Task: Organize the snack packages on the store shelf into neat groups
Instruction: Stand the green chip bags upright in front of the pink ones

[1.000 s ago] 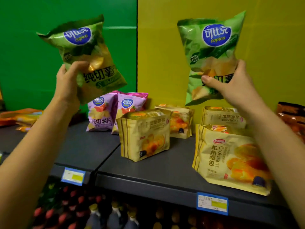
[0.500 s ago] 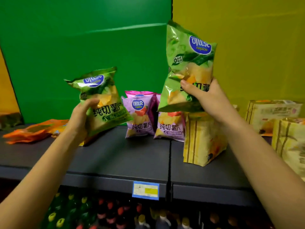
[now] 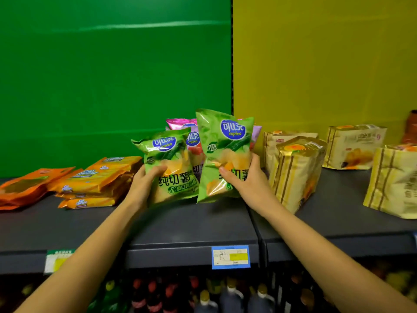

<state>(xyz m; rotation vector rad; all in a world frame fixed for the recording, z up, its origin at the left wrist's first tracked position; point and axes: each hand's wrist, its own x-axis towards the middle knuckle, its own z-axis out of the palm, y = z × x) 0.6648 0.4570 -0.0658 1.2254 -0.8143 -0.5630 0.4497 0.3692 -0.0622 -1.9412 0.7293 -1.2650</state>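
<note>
My left hand (image 3: 144,184) grips one green chip bag (image 3: 168,159) by its left side. My right hand (image 3: 246,177) grips a second green chip bag (image 3: 225,141) by its lower right. Both bags stand upright side by side with their bottoms at the dark shelf (image 3: 191,224). Pink chip bags (image 3: 191,132) stand right behind them, mostly hidden.
Flat orange packets (image 3: 94,177) lie stacked at the left. Several beige croissant bags (image 3: 295,168) stand at the right. A blue price tag (image 3: 230,256) hangs on the shelf's front edge. Bottles (image 3: 230,297) fill the level below. Green and yellow panels back the shelf.
Both hands have brought the green bags down from the air and together, to the shelf in front of the pink bags. The view has shifted left.
</note>
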